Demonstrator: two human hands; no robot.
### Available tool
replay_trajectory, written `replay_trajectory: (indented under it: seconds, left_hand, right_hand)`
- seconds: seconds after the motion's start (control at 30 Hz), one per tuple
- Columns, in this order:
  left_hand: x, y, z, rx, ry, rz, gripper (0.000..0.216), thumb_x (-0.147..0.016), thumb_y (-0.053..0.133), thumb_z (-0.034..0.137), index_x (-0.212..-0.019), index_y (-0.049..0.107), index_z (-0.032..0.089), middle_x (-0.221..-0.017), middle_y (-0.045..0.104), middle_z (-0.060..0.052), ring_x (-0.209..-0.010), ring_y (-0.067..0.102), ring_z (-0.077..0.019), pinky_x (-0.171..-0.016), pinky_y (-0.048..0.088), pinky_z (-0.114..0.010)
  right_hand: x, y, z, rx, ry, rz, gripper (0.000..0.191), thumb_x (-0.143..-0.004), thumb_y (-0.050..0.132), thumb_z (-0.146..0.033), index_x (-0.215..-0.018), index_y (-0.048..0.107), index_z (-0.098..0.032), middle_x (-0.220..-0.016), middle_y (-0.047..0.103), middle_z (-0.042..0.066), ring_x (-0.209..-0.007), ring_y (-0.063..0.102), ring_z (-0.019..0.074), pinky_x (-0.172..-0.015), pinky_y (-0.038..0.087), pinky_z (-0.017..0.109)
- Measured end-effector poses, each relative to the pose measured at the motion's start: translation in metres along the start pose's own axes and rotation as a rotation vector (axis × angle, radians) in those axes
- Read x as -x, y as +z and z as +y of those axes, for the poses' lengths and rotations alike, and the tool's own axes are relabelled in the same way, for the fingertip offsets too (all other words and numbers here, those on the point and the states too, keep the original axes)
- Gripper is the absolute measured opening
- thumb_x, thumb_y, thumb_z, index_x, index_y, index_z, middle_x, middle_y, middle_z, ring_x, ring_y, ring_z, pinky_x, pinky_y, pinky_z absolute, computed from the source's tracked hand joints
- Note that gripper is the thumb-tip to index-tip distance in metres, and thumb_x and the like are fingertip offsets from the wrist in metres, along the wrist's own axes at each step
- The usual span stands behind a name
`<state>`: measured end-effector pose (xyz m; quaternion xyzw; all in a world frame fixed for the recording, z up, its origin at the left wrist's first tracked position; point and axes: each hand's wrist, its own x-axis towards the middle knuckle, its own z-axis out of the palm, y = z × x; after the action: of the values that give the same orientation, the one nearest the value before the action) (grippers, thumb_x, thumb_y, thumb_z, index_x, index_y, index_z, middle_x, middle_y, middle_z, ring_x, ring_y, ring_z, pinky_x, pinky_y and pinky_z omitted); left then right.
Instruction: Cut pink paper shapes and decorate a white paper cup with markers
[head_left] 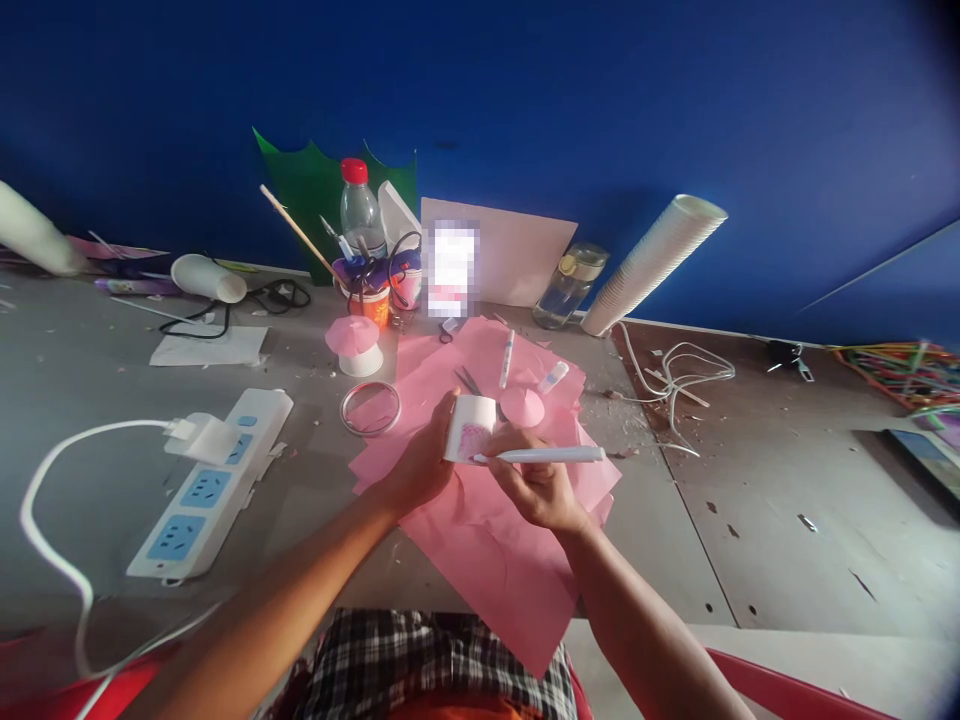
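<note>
My left hand (421, 460) grips a white paper cup (470, 428) lying on its side above pink paper sheets (487, 540). A pink mark shows on the cup's wall. My right hand (536, 485) holds a white pen (551, 455) level, its tip touching the cup's pink mark. Just behind the cup lie scissors (469, 380), a pink paper cone (522, 405), a white marker (507, 358) and a small glue tube (553, 376).
A white power strip (214, 480) with a plugged cable lies at left. A tape ring (370, 408), a pink-topped cup (355, 345), a tool pot (373, 285), a water bottle (361, 210), a jar (570, 285) and a stack of paper cups (652, 262) stand behind. White strips (679, 375) lie at right.
</note>
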<state>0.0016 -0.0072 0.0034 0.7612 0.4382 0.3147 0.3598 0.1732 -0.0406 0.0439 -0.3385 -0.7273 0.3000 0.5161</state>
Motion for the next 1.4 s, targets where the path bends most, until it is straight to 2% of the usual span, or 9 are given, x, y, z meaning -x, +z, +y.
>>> replay_trajectory:
  seconds: [0.17, 0.3, 0.5, 0.7, 0.9, 1.0, 1.13, 1.3, 1.4]
  left_hand:
    - [0.000, -0.001, 0.001, -0.010, -0.005, 0.022, 0.064, -0.084, 0.038, 0.013, -0.144, 0.016, 0.017, -0.108, 0.063, -0.012, -0.081, 0.061, -0.0193, -0.068, 0.049, -0.033]
    - [0.000, -0.001, 0.001, -0.013, 0.009, 0.015, 0.064, -0.083, 0.038, 0.011, -0.144, 0.016, 0.017, -0.109, 0.062, -0.013, -0.081, 0.060, -0.0189, -0.069, 0.049, -0.032]
    - [0.000, 0.000, -0.001, -0.015, 0.016, 0.021, 0.065, -0.084, 0.038, 0.013, -0.144, 0.014, 0.017, -0.111, 0.062, -0.014, -0.082, 0.060, -0.0193, -0.070, 0.049, -0.034]
    - [0.000, -0.001, 0.000, -0.010, 0.014, 0.009, 0.064, -0.083, 0.039, 0.012, -0.143, 0.017, 0.018, -0.109, 0.063, -0.012, -0.080, 0.061, -0.0187, -0.068, 0.049, -0.032]
    - [-0.002, 0.000, 0.000, -0.022, -0.017, 0.001, 0.061, -0.084, 0.039, 0.014, -0.142, 0.018, 0.018, -0.111, 0.061, -0.012, -0.077, 0.060, -0.0179, -0.065, 0.048, -0.031]
    - [-0.002, 0.000, -0.001, -0.036, -0.027, 0.003, 0.061, -0.083, 0.039, 0.013, -0.141, 0.020, 0.018, -0.111, 0.061, -0.013, -0.076, 0.059, -0.0177, -0.064, 0.047, -0.030]
    - [-0.002, -0.001, 0.000, -0.007, -0.017, 0.003, 0.059, -0.081, 0.040, 0.012, -0.138, 0.025, 0.017, -0.109, 0.062, -0.012, -0.078, 0.059, -0.0179, -0.066, 0.047, -0.030]
    - [-0.001, -0.003, 0.005, 0.052, -0.046, -0.008, 0.048, -0.084, 0.039, 0.017, -0.132, 0.034, 0.019, -0.109, 0.062, -0.011, -0.076, 0.059, -0.0172, -0.065, 0.048, -0.030]
    - [-0.001, -0.003, 0.005, 0.033, -0.056, -0.005, 0.053, -0.083, 0.040, 0.014, -0.134, 0.031, 0.018, -0.109, 0.062, -0.011, -0.078, 0.060, -0.0181, -0.067, 0.048, -0.031]
  right_hand:
    - [0.002, -0.007, 0.004, 0.034, 0.059, 0.021, 0.012, -0.086, 0.049, -0.015, -0.079, 0.056, -0.021, -0.069, 0.057, 0.001, -0.063, 0.051, 0.0139, -0.056, 0.041, 0.028]
    - [0.004, -0.008, 0.005, -0.074, 0.038, 0.088, 0.011, -0.087, 0.050, -0.016, -0.085, 0.058, -0.023, -0.073, 0.058, 0.001, -0.067, 0.053, 0.0143, -0.062, 0.044, 0.030]
    - [0.001, -0.005, 0.003, 0.017, 0.012, -0.011, 0.012, -0.084, 0.052, -0.013, -0.083, 0.060, -0.021, -0.073, 0.061, 0.002, -0.068, 0.055, 0.0149, -0.061, 0.044, 0.029]
    - [0.003, -0.009, 0.004, -0.034, 0.045, 0.068, 0.011, -0.088, 0.049, -0.017, -0.086, 0.059, -0.022, -0.073, 0.059, 0.002, -0.067, 0.053, 0.0148, -0.061, 0.044, 0.030]
    - [0.000, -0.007, 0.003, 0.007, 0.052, -0.018, 0.011, -0.085, 0.051, -0.016, -0.080, 0.059, -0.021, -0.070, 0.058, 0.001, -0.065, 0.053, 0.0140, -0.057, 0.042, 0.028]
    - [0.001, -0.011, 0.005, 0.001, 0.122, 0.039, 0.012, -0.086, 0.051, -0.020, -0.075, 0.057, -0.021, -0.067, 0.056, 0.001, -0.061, 0.050, 0.0134, -0.053, 0.039, 0.027]
    - [0.003, -0.012, 0.008, -0.118, 0.150, 0.093, 0.012, -0.087, 0.052, -0.026, -0.078, 0.059, -0.021, -0.070, 0.058, 0.002, -0.066, 0.054, 0.0151, -0.061, 0.044, 0.030]
    - [0.003, -0.009, 0.008, -0.116, 0.102, -0.021, 0.009, -0.087, 0.052, -0.020, -0.083, 0.059, -0.022, -0.074, 0.058, 0.002, -0.069, 0.054, 0.0150, -0.060, 0.043, 0.029]
    - [0.003, -0.010, 0.008, -0.083, 0.112, -0.006, 0.012, -0.087, 0.051, -0.019, -0.078, 0.059, -0.021, -0.069, 0.056, 0.001, -0.063, 0.050, 0.0136, -0.055, 0.039, 0.028]
